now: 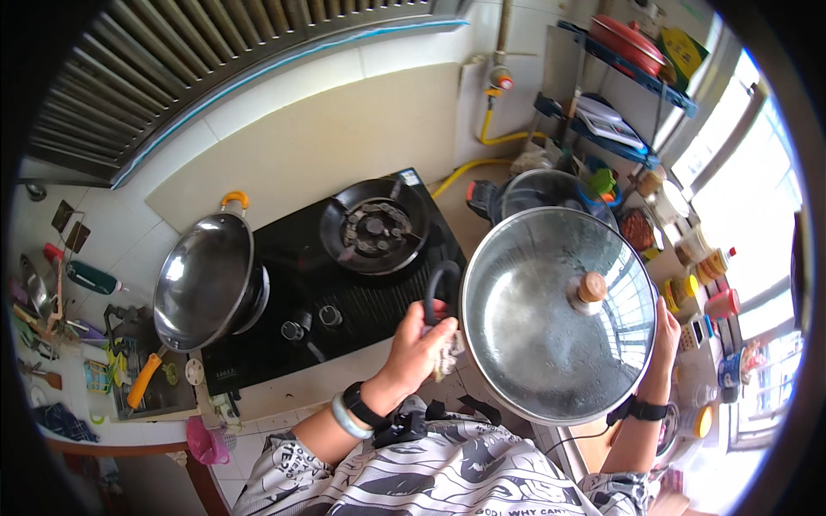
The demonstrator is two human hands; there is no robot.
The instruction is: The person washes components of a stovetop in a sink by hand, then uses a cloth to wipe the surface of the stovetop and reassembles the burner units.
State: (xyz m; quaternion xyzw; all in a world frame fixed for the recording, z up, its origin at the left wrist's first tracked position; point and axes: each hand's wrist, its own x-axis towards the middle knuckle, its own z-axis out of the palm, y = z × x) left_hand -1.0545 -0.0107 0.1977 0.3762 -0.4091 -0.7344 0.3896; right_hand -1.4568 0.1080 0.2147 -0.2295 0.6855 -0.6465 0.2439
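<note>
A large pot (492, 387) under a domed glass lid (516, 316) is held up in front of my body, right of the cooktop. The lid has a metal rim and a wooden knob (592, 287), and its glass looks wet. My left hand (416, 348) grips the pot's black loop handle (443, 287), with a crumpled cloth (448, 356) under the fingers. On the opposite side my right hand (668, 332) supports the pot; the rim hides most of its grip. The black glass gas cooktop (381, 313) lies to the left, its nearer burner (374, 226) bare.
A wok (206, 284) with an orange handle (144, 380) sits tilted on the left burner. Behind the lid stands another glass-lidded pot (542, 193). Jars (721, 303) line the windowsill. A blue rack (635, 71) rises at the back right; a sink (155, 393) lies left.
</note>
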